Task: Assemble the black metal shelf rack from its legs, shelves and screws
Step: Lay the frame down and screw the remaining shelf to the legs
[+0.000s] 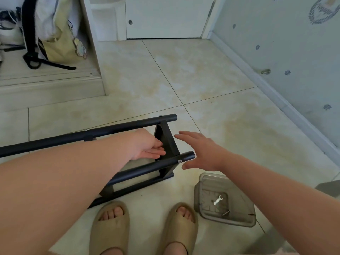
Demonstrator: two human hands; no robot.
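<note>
**Position.** The shelf rack [119,127] lies on its side on the tiled floor [184,80], with its free end pointing away from the person. An end shelf [167,140] joins the far leg [73,138] and the near leg [156,165]. A screw [179,161] sits in the near leg at that joint.

**Hands.** The left hand [147,144] reaches between the two legs. Its fingers [158,152] are straight and together, laid against the inner face of the end shelf. The right hand [200,151] hovers just beyond the rack's free end with its fingers spread apart, holding nothing.

**Hazards (judgement).**
- The tile looks smooth, so a push on the free end may slide or roll the rack rather than seat the joint.
- The left fingers lie inside the frame. If the legs shift, they could be pinched against the shelf.
- Whether the screw is fully tightened cannot be told. A loose joint may twist under load.

**Surroundings.**
- A clear plastic container [200,179] stands on the floor near the rack's free end, on the person's right. It holds a small wrench [218,199] and a loose bolt [226,212]. The right forearm passes above it, and a dropped arm or a step may tip it.
- Two slippered feet [110,223] stand just beside the rack's lowest leg.
- A backpack [55,34] rests on a raised step well beyond the rack.
</note>
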